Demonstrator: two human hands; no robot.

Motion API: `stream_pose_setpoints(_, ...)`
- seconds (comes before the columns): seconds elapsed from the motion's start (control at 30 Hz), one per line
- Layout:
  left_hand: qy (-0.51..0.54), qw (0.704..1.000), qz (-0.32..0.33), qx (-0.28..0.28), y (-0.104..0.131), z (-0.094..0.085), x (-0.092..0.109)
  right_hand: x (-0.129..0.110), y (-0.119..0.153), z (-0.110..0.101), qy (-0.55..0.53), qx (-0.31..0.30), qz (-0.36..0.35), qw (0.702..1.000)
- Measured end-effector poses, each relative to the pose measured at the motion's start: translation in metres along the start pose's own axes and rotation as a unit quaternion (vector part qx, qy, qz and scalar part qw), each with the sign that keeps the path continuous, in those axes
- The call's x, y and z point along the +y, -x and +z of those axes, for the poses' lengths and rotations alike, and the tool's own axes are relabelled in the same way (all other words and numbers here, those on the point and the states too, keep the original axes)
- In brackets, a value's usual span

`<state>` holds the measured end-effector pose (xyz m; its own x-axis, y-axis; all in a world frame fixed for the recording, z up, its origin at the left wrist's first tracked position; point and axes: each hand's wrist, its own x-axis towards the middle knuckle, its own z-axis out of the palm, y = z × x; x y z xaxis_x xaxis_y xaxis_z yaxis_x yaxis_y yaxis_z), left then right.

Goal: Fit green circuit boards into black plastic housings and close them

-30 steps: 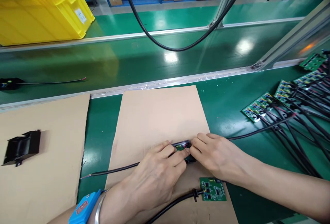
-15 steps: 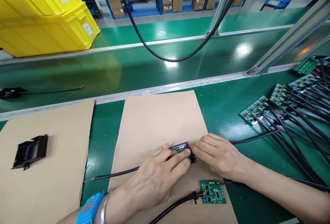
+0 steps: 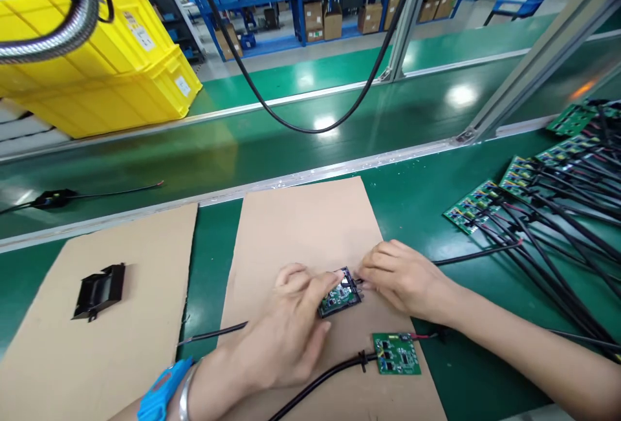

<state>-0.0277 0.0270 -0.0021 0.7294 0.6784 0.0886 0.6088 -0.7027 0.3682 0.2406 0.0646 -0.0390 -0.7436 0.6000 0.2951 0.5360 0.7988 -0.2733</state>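
A green circuit board (image 3: 342, 297) sits in a shallow black plastic case (image 3: 339, 310) on the middle cardboard sheet. My left hand (image 3: 286, 330) is over its left side; the index fingertip presses on the board, the thumb is apart near the front edge, and the other fingers are loosely bent. At the case's right end, my right hand (image 3: 400, 275) pinches the black cable (image 3: 359, 282) where it leaves the case; the fingertips partly hide it. Another black cable (image 3: 213, 332) runs out leftward from under my left hand. Nearer me lies a second circuit board (image 3: 396, 353) with cables attached.
An empty black case (image 3: 99, 291) rests on the left cardboard sheet (image 3: 145, 240). Several wired boards (image 3: 478, 204) are heaped at the right. Yellow crates (image 3: 140, 91) stand behind the metal rail (image 3: 291, 178), and a black cable loop (image 3: 310, 130) hangs ahead.
My left hand has drawn back from lying across the case to one finger pressing, uncovering more of the board. My right hand stays at the case's right end. The view has shifted slightly.
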Motion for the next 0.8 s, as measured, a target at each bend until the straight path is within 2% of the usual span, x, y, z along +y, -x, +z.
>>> stream_pose_setpoints(0.07, 0.011, 0.998, -0.053, 0.023, 0.014, -0.012, -0.008, 0.005, 0.005, -0.014, -0.010, -0.015, 0.033, 0.999)
stream_pose_setpoints(0.13, -0.011, 0.994, -0.104, 0.029, 0.033, -0.017, -0.016, 0.009, 0.013, -0.025, -0.008, -0.036, 0.059, 0.998)
stream_pose_setpoints(0.23, -0.041, 0.989, -0.145, -0.002, 0.059, -0.011, -0.025, 0.015, 0.024, -0.030, 0.011, -0.069, 0.083, 0.994)
stream_pose_setpoints(0.33, -0.053, 0.984, -0.168, 0.011, 0.066, -0.008, -0.036, 0.027, 0.022, -0.027, 0.059, -0.070, 0.086, 0.992)
stream_pose_setpoints(0.43, -0.098, 0.973, -0.198, 0.068, 0.044, -0.028, -0.066, 0.059, -0.008, -0.037, 0.132, -0.017, 0.072, 0.989)
stream_pose_setpoints(0.5, -0.144, 0.959, -0.222, 0.103, 0.013, -0.053, -0.098, 0.092, -0.044, -0.052, 0.177, 0.010, 0.075, 0.981)
stream_pose_setpoints(0.57, -0.172, 0.946, -0.241, 0.131, -0.026, -0.076, -0.135, 0.127, -0.086, -0.070, 0.207, 0.008, 0.097, 0.974)
stream_pose_setpoints(0.67, -0.190, 0.936, -0.259, 0.146, -0.075, -0.094, -0.183, 0.171, -0.136, -0.088, 0.240, 0.013, 0.149, 0.959)
stream_pose_setpoints(0.73, -0.191, 0.931, -0.275, 0.148, -0.084, -0.094, -0.201, 0.181, -0.147, -0.087, 0.247, 0.018, 0.164, 0.955)
stream_pose_setpoints(0.8, -0.188, 0.927, -0.291, 0.142, -0.063, -0.092, -0.208, 0.167, -0.137, -0.075, 0.227, 0.007, 0.142, 0.964)
